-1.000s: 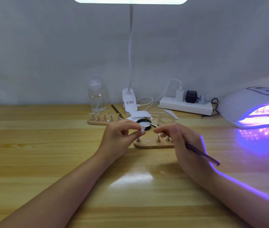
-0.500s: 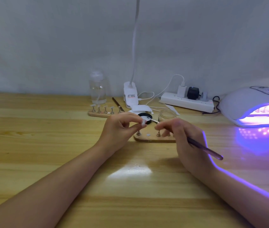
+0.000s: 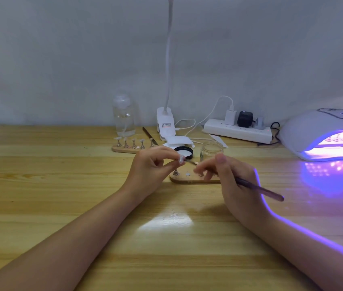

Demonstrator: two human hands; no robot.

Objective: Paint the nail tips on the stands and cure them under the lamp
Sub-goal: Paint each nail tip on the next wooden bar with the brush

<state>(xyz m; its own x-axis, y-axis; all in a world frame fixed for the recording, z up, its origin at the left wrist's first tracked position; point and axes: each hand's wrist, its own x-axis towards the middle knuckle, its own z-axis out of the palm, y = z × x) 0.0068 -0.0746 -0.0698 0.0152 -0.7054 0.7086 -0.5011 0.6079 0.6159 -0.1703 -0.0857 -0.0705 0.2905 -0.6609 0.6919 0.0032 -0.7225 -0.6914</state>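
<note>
Left hand (image 3: 151, 164): thumb and forefinger pinch a pale nail tip (image 3: 181, 159), raised above the left end of the near wooden stand base (image 3: 193, 180) at mid-desk. Right hand (image 3: 233, 177): fingers curled round a dark brush (image 3: 258, 189), its fine end just beside the tip. UV lamp (image 3: 321, 133) glows at the desk's right edge.

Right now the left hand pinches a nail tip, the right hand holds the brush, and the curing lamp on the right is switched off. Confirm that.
Not quite. The head view shows the curing lamp lit, glowing purple. The left hand does pinch the nail tip, and the right hand holds the brush.
</note>
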